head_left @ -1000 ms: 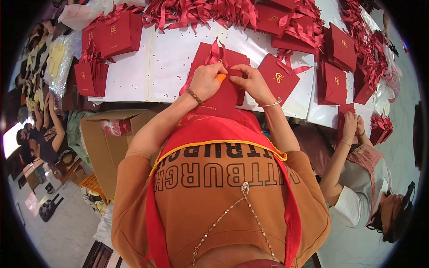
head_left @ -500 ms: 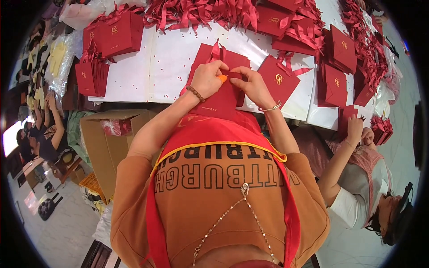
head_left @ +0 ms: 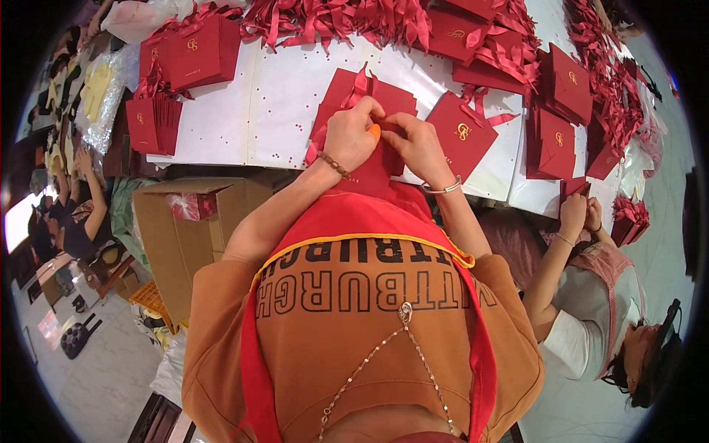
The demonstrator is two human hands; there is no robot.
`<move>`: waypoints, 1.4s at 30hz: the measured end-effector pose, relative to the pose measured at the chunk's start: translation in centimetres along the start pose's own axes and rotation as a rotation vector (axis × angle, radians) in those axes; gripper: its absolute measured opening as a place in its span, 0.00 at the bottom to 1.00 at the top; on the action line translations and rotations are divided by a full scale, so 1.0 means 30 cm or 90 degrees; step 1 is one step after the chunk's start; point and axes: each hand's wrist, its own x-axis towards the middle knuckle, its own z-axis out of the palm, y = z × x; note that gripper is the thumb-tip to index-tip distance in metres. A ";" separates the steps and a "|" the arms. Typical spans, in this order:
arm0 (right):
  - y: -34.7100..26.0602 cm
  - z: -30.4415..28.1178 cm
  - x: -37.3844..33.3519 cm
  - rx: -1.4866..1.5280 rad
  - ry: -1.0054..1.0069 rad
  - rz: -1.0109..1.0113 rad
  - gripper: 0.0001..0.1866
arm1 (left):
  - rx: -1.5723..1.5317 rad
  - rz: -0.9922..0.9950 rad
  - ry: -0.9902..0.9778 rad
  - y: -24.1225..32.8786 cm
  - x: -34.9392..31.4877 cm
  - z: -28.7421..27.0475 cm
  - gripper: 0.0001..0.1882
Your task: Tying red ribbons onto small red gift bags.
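Observation:
A red paper gift bag (head_left: 369,176) lies flat at the table's front edge, its lower end toward my lap. Both hands meet at its upper part. My left hand (head_left: 353,136), with an orange cover on one finger and a beaded bracelet, is closed on the bag. Beside it my right hand (head_left: 415,145), wearing a metal bangle, pinches the bag too. Whether a ribbon is also between the fingertips is hidden. More red bags (head_left: 338,87) are stacked just beyond, with a pink-red ribbon (head_left: 360,83) standing up from them. Another gift bag (head_left: 461,134) with a gold emblem lies right of my right hand.
Bundled red bags (head_left: 210,55) stand at the back left, smaller ones (head_left: 153,125) nearer. Ribbons (head_left: 332,18) heap along the far side of the white table (head_left: 277,96). More bags (head_left: 557,140) fill the right, where another person's hands (head_left: 576,214) work. A cardboard box (head_left: 170,236) stands front left.
My hands have shifted slightly at the bag, the left fingers curling more and the right wrist turning a little. The person at right has brought both hands together on a small red bag.

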 end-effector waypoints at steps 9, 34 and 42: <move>0.001 0.022 -0.012 0.016 0.010 -0.097 0.09 | 0.307 0.236 -0.112 -0.024 0.070 -0.164 0.11; -0.021 0.009 -0.026 0.006 0.022 -0.121 0.08 | 0.098 -0.150 -0.333 -0.089 0.239 -0.247 0.12; -0.004 0.006 -0.015 0.004 0.022 -0.110 0.09 | -0.130 -0.019 -0.108 -0.106 0.134 -0.233 0.12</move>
